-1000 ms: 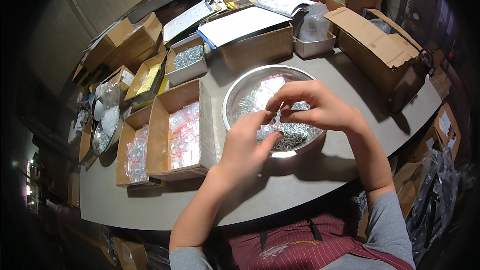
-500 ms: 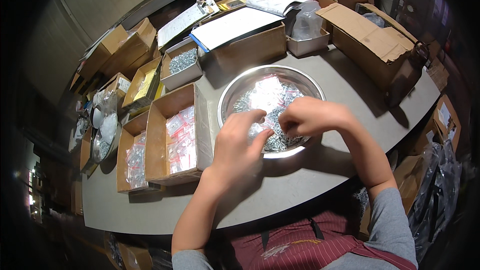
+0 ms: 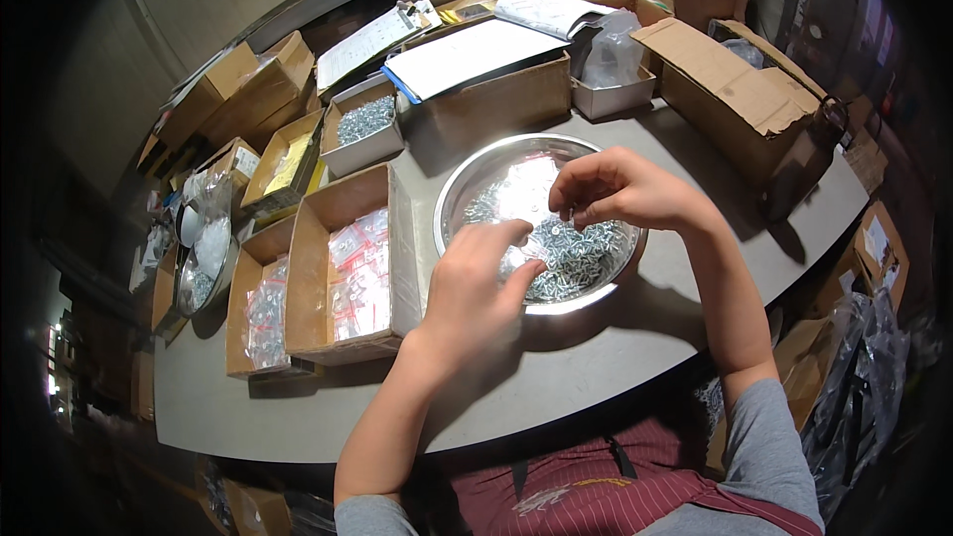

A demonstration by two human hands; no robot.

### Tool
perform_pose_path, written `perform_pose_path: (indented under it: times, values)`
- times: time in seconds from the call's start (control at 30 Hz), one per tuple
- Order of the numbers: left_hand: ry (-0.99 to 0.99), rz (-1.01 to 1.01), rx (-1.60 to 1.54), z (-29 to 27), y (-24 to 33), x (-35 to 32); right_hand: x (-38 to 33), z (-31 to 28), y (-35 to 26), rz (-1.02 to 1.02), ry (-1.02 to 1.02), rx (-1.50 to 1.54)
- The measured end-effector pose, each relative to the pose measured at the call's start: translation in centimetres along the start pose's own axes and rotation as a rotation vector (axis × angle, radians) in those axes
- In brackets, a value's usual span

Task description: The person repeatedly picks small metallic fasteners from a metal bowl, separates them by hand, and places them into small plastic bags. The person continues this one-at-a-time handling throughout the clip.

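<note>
A round steel bowl (image 3: 449,189) holds a heap of small silvery screws (image 3: 581,256), with small clear zip bags (image 3: 531,179) on its far side. Over the bowl's near left rim is my left hand (image 3: 475,278), its thumb and forefinger curled around what looks like a small clear plastic bag (image 3: 511,258). My right hand (image 3: 625,194) hovers above the screws on the right side, fingertips pinched together and pointing down to the left. Whatever lies between those fingertips is too small to name.
Left of the bowl, two cardboard trays (image 3: 310,278) hold small red-edged clear bags (image 3: 359,273). Behind stand a box of screws (image 3: 365,121), a carton topped with papers (image 3: 476,55) and a white box with plastic (image 3: 612,94). A large flapped carton (image 3: 735,99) and a dark bottle (image 3: 809,154) stand right.
My right hand has lifted up and away from the screws, uncovering more of the heap. My left hand stays almost in place at the bowl's near left rim.
</note>
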State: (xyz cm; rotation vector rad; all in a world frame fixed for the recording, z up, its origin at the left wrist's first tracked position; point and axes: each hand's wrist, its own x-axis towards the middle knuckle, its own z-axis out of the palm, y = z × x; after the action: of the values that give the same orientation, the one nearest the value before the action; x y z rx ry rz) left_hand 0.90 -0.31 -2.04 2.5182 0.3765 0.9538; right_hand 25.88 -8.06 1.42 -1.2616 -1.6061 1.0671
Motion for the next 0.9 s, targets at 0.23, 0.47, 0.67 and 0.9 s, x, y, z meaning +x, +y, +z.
perform_pose_path:
  times: [0.23, 0.47, 0.67, 0.9]
  values:
    - [-0.001, 0.012, 0.007, 0.0, -0.2, -0.1, -0.4, 1.0, -1.1, -0.122, 0.071, -0.089]
    - [-0.038, -0.029, -0.095, -0.1, 0.3, -0.1, -0.9, 3.2, -2.5, -0.446, 0.104, -0.312]
    - [-0.012, -0.001, -0.107, 0.2, -0.1, 0.0, -0.9, 3.5, -2.4, -0.482, 0.157, -0.382]
    - [0.050, 0.032, -0.007, 0.2, 0.3, 0.0, -0.8, 4.1, -2.0, -0.381, 0.175, -0.568]
